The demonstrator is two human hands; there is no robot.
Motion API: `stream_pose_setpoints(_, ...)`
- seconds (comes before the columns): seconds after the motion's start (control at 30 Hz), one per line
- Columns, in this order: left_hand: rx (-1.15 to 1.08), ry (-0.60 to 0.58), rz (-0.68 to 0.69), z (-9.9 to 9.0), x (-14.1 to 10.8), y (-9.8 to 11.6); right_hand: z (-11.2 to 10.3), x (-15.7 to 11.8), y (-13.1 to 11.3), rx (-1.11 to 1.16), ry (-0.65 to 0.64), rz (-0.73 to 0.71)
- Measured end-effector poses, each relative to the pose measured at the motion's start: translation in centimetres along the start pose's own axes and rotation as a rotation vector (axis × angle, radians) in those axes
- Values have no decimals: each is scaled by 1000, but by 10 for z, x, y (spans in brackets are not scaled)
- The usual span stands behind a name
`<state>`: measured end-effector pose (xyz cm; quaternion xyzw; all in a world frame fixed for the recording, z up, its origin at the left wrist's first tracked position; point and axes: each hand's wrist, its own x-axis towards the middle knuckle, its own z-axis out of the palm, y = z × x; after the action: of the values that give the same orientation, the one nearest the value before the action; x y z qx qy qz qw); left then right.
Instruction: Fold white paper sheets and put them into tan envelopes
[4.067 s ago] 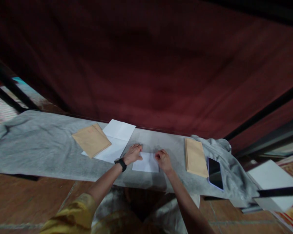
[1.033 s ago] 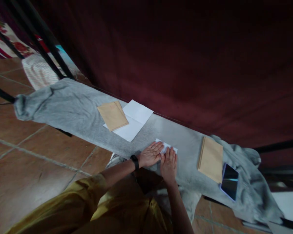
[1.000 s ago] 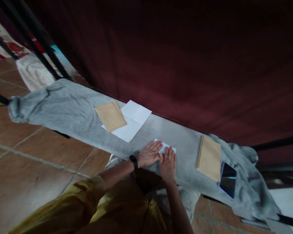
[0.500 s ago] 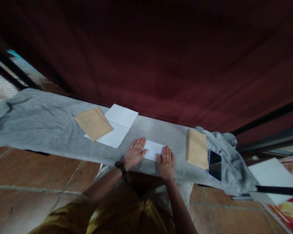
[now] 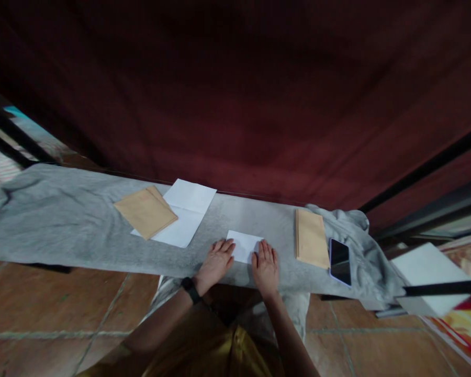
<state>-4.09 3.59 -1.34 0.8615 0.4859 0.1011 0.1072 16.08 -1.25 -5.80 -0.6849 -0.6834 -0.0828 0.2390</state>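
A small folded sheet of white paper (image 5: 244, 246) lies flat on the grey cloth between my hands. My left hand (image 5: 215, 263), with a dark band at the wrist, rests at the paper's left edge, its fingertips touching the sheet. On the opposite edge my right hand (image 5: 266, 269) lies with fingers stretched out and pointing away from me. Both hands are open, palms down, and part of the paper's side edges is hidden under them. To the left, a larger creased white sheet (image 5: 188, 214) lies partly beneath brown envelopes (image 5: 146, 212).
On the right are a stack of brown envelopes (image 5: 312, 238) and a phone (image 5: 340, 262). Grey cloth (image 5: 78, 225) covers the long narrow surface, bunched at its right end. A dark red curtain (image 5: 235, 115) hangs behind. Dark bars (image 5: 424, 173) stand at both sides.
My left hand has slid back toward me and slightly left, uncovering more of the folded paper. My right hand stays at the right edge. The view has shifted a little.
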Motion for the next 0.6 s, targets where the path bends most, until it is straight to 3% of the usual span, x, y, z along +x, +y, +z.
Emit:
stream_pose_setpoints(0.13,101,-44,200,-3,0,-11,-3,-2,0,35,27,-23)
stream_pose_setpoints(0.3,141,-143,351,6,8,-19,-5,-2,0,53,20,-14)
stream_pose_setpoints(0.43,154,-152,368,9,12,-18,-7,-3,-1,69,11,-24)
stream_pose_setpoints(0.6,105,-97,306,-8,11,-8,-12,-5,-1,113,-6,-30)
